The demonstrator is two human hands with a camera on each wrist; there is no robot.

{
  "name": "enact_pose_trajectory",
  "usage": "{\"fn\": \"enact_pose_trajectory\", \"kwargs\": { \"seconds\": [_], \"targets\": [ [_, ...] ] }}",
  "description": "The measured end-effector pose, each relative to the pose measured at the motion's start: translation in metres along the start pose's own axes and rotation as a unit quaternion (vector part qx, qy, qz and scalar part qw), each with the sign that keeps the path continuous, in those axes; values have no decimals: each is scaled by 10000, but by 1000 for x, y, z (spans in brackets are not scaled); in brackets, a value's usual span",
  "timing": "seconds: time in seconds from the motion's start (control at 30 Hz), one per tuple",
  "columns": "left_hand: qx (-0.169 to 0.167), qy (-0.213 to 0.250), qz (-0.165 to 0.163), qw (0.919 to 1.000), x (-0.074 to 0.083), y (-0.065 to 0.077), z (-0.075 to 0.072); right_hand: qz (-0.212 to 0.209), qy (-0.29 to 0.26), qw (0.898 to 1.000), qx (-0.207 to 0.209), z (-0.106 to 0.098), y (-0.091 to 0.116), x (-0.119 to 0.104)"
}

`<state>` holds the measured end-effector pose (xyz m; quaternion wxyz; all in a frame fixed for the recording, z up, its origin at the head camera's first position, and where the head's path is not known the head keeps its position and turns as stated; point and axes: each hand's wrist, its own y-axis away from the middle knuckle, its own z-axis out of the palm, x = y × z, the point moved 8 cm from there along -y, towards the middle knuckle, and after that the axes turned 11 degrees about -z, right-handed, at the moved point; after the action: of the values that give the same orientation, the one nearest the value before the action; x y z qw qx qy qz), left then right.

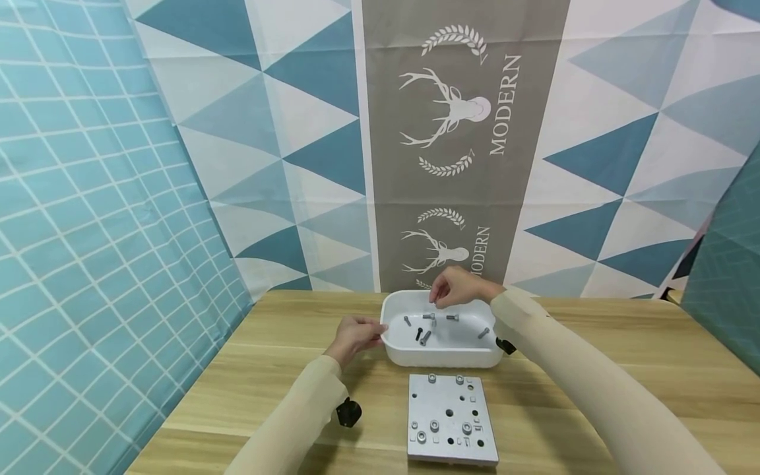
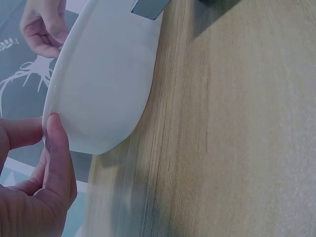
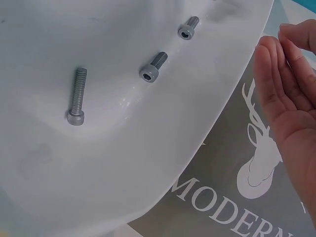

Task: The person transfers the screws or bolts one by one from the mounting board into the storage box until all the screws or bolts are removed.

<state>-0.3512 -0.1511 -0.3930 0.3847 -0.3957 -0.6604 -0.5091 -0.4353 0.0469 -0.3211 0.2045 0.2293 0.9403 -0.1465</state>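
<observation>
My left hand (image 1: 356, 335) pinches the left end of a white plastic bin (image 1: 442, 357) between thumb and fingers. In the left wrist view, the left thumb (image 2: 58, 133) lies against the bin's outer wall. Over the bin's far side hovers my right hand (image 1: 458, 288), fingers bent and thumb close to the fingertips; no held thing shows there in the right wrist view. Several grey socket head screws (image 1: 425, 338) and one black screw (image 1: 419, 334) lie on the bin floor. A faint, blurred upright shape shows just below the right fingertips in the head view.
A silver metal plate (image 1: 436, 452) with holes and several socket head screws (image 1: 467, 428) lies in front of the bin on the wooden table (image 1: 279, 382). A patterned cloth (image 1: 463, 165) hangs behind; blue checked cloth (image 1: 89, 231) stands at the left.
</observation>
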Motion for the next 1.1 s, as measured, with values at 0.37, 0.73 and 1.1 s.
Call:
{"fn": "enact_pose_trajectory", "kwargs": {
  "seconds": [0.37,0.73,1.1],
  "targets": [
    [99,-57,-133,9998,-5,-7,2,-13,-65,9999,-92,-2,8,-7],
    [227,-125,-160,9995,-4,-10,-2,-305,-263,9991,-88,0,18,-39],
    [180,-154,-191,9995,-4,-5,1,-501,-616,9967,-184,12,34,-61]
  ]
}}
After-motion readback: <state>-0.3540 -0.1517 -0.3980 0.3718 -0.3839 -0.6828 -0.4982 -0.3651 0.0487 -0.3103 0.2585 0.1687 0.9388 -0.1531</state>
